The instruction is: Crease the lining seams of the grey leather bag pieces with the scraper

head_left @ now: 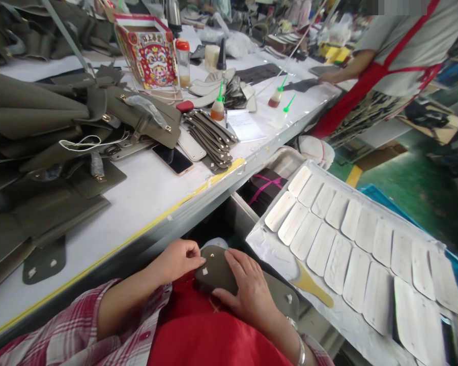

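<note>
We are holding a grey-green flap (pixel 218 274) low in our lap, over the red apron (pixel 213 338) and below the edge of the tabletop (pixel 132 203). Our right hand (pixel 251 287) is lying across the flap, fingers slightly spread over it and thumb resting on its near face, holding it in place. Our left hand (pixel 181 260) is touching the rounded end, thumb and finger drawn narrow at the edge near the gold stud (pixel 212 255); whether they are pinching the edge itself or something tiny, we cannot tell.

For good handling, we are probably wanting the right palm broad and light, so the flap is lying flat rather than creasing under the thumb. The left fingertips are best moving in small, gentle tugs, bracing against the right hand and avoiding the white tab (pixel 204 271), which could be catching easily. Since the lap is likely giving softly, the right hand is supplying the firmness. White pieces (pixel 356 279) are lying in rows beside our right arm, so we are wisely tucking that elbow in.
</note>
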Tool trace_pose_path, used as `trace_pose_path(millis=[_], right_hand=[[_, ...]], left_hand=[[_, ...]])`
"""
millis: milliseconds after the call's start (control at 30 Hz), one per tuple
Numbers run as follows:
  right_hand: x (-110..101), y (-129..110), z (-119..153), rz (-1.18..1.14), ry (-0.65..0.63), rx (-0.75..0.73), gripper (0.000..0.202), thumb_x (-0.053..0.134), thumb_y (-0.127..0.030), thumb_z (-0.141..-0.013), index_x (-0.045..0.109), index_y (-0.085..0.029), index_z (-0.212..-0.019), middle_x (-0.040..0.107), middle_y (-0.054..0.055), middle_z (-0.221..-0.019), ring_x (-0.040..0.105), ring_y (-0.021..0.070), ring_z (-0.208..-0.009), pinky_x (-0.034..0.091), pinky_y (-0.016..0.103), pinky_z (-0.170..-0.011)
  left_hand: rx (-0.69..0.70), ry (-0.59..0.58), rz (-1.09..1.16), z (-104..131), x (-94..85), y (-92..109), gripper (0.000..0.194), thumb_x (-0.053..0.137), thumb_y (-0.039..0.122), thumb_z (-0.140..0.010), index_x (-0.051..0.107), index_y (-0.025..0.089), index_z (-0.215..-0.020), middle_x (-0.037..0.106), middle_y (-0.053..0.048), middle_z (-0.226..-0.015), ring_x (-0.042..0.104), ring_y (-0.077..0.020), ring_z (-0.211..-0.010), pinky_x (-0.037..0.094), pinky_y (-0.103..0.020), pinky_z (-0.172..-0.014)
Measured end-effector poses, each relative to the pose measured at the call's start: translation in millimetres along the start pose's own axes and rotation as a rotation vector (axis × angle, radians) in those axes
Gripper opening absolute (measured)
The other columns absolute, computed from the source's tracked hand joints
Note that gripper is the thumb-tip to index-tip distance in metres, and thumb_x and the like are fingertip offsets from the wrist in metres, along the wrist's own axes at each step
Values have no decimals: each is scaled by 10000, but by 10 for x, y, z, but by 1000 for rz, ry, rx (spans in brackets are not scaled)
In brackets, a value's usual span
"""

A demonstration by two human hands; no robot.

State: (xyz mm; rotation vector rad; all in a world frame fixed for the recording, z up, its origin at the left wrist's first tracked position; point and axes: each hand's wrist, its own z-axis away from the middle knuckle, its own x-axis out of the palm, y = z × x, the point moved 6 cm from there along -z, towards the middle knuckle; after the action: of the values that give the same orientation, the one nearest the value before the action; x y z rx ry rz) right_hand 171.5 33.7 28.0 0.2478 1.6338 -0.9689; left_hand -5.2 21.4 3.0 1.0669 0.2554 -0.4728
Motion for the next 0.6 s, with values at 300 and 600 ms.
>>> trace_pose_path(millis=[300, 600], right_hand=[[-32, -21, -31, 11, 15, 11, 673, 621, -475, -715, 437, -131, -1264, 470, 148, -1268, 446, 288, -1138, 393, 465, -944], [25, -189, -73, 77, -54, 55, 783, 633, -500, -691, 353, -161, -1339, 388, 144, -1353, 363, 321, -1210, 309, 503, -989]], left_hand=[[32, -25, -91, -71, -37, 13, 201, 570, 371, -690, 488, 190, -713, 521, 54, -604, 479, -99, -498, 344, -192, -434], [32, -281, -7, -182, 51, -25, 427, 571, 336, -678, 422, 208, -1057, 494, 67, -663, 509, -100, -447, 414, -200, -407]])
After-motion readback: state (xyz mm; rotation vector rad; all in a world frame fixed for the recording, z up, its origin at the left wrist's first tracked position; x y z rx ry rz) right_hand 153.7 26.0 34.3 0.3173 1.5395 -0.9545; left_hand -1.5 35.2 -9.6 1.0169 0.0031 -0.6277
